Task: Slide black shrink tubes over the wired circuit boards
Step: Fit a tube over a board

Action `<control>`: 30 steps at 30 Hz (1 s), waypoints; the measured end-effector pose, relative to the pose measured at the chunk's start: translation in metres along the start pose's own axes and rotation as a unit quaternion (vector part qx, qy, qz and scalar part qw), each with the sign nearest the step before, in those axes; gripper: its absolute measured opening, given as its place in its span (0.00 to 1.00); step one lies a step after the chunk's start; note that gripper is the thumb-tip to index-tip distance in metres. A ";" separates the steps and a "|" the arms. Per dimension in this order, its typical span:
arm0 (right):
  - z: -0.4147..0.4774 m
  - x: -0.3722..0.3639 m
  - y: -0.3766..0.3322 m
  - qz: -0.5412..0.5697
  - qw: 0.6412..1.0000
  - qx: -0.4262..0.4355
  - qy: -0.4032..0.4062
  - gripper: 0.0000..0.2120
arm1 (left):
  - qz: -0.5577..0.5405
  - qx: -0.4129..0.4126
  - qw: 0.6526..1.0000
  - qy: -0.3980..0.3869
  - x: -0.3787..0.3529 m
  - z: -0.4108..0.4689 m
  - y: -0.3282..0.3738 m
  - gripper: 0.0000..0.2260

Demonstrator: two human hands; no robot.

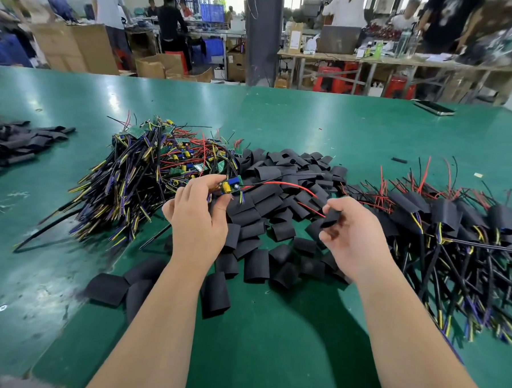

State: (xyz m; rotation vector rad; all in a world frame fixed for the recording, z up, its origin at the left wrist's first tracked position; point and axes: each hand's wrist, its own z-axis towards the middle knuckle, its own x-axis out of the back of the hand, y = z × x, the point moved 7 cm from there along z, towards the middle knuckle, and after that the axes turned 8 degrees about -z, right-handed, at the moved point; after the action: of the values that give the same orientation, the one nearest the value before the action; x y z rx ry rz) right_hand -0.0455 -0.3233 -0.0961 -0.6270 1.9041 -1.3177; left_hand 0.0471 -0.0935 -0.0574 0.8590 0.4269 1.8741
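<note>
My left hand [198, 217] pinches a wired circuit board [231, 186] above the green worktop [312, 122], its red wire [290, 186] trailing toward my right hand [354, 237], whose fingers are closed on one black shrink tube [331, 218]. Loose shrink tubes [265, 224] lie heaped directly beneath and between both hands. Bare boards [149, 170] are piled left; sleeved boards [454, 228] right.

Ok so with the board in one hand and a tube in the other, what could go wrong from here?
1. The red wire arcs loosely from the circuit board in the left hand; it could miss the mouth of the shrink tube pinched in the right hand.
2. The board's trailing leads may snag the tangled unsleeved pile beside it.
</note>
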 end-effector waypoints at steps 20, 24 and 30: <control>-0.018 -0.035 0.007 0.361 0.924 -0.115 -0.059 0.18 | 0.006 -0.020 0.998 0.052 0.006 -0.002 0.004 0.12; -0.022 -0.045 0.003 0.385 0.910 -0.117 -0.102 0.22 | 0.016 -0.023 0.999 0.045 0.005 -0.002 0.006 0.11; -0.025 -0.042 -0.011 0.405 0.903 -0.068 -0.128 0.20 | 0.040 -0.024 0.999 0.018 0.002 -0.001 0.008 0.10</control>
State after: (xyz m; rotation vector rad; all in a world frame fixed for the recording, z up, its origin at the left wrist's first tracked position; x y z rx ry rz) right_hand -0.0393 -0.2818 -0.0689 -0.0248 1.7404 -0.5399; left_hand 0.0406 -0.0947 -0.0528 0.8214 0.3732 1.9688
